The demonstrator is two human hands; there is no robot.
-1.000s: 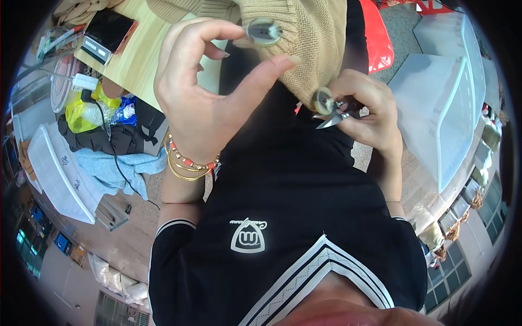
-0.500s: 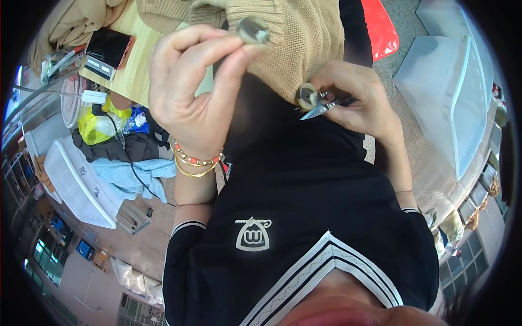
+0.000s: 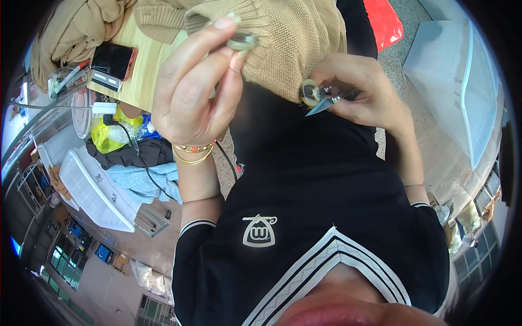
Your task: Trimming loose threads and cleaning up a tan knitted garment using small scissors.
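Note:
My left hand [image 3: 198,89] is raised, its fingertips pinching a greenish-brown round button [image 3: 243,42] that is tilted nearly edge-on. The index fingertip stands a little apart above it. In my right hand [image 3: 364,92] is a pair of small thread snips [image 3: 326,103], with the pointed blade directed toward lower left. Next to the right fingertips, at the knit's edge, sits a second round button [image 3: 310,93], pale with a dark centre; whether it is sewn on or held, I cannot tell. A tan knitted sweater [image 3: 293,43] lies over my lap, behind both hands.
On the wooden tabletop [image 3: 142,76] at the left lie a dark phone [image 3: 113,61] and more tan knitwear [image 3: 81,30]. Below it are a white plug adapter [image 3: 103,109] with cables and a white bin [image 3: 98,190]. A translucent plastic box [image 3: 451,81] stands at right, near a red plastic item [image 3: 383,24].
The left index finger has lifted away from the button, which has tipped from facing me to nearly edge-on. My right hand keeps the snips near the other button. The whole view has shifted slightly.

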